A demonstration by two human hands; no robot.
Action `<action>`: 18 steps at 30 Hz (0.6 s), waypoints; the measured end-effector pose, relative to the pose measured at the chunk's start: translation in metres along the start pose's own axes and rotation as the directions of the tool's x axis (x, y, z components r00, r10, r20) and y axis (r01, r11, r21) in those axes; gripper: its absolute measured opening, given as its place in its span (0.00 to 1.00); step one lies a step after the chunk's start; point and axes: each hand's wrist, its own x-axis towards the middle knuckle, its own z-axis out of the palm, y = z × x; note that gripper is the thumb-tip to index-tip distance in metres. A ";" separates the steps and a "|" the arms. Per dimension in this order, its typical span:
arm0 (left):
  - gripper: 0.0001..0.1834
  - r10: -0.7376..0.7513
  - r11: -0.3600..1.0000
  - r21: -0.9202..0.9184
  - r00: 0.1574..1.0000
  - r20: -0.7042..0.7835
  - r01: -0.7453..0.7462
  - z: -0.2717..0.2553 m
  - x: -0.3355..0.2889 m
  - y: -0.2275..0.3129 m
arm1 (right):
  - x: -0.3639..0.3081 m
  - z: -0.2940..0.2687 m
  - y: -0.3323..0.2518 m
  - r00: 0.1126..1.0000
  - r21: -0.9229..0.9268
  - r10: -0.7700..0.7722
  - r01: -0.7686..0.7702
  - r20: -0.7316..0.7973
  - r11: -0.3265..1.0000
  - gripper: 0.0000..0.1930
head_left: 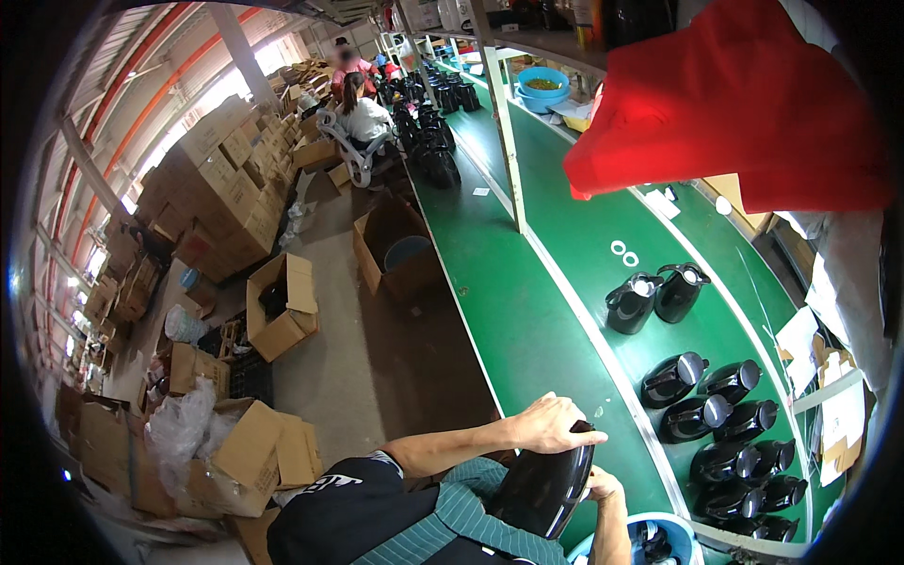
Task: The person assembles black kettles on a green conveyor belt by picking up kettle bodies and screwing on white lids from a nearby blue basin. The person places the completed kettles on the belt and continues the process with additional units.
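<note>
A glossy black jug point(541, 492) lies tilted against my green striped apron at the bottom of the view. My left hand point(554, 426) is closed over its upper end, with the thumb stretched along the edge. On the jug's right side, my right hand point(603, 484) grips near that same end; the jug hides part of its fingers. Just beside my right forearm stands a light blue basin point(689, 539) with dark and pale small parts in it.
Several black jugs point(695, 418) lie along the green bench point(508, 325) to the right; two stand upright near white rings point(624, 252). Red cloth point(725, 113) hangs at upper right by a metal post point(508, 141). Open cartons point(282, 306) cover the left floor. Farther off, people point(363, 118) sit and stand.
</note>
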 end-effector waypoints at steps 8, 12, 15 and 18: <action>0.43 0.015 1.000 0.017 1.000 0.007 -0.015 0.000 0.005 0.000 | 0.000 -0.014 0.001 0.996 -0.039 0.087 -0.088 -0.030 0.995 0.51; 0.45 0.042 0.999 0.000 0.999 -0.029 -0.042 0.003 0.004 -0.001 | 0.006 -0.037 0.010 0.995 -0.040 0.104 -0.104 -0.004 0.994 0.51; 0.47 0.050 0.999 0.018 0.996 -0.070 -0.049 0.010 0.007 -0.009 | 0.004 -0.043 0.010 0.993 -0.057 0.114 -0.113 0.010 0.992 0.50; 0.48 0.038 0.999 0.033 0.999 -0.034 -0.037 0.003 0.006 -0.004 | 0.005 -0.039 0.008 0.995 -0.053 0.097 -0.096 0.020 0.994 0.50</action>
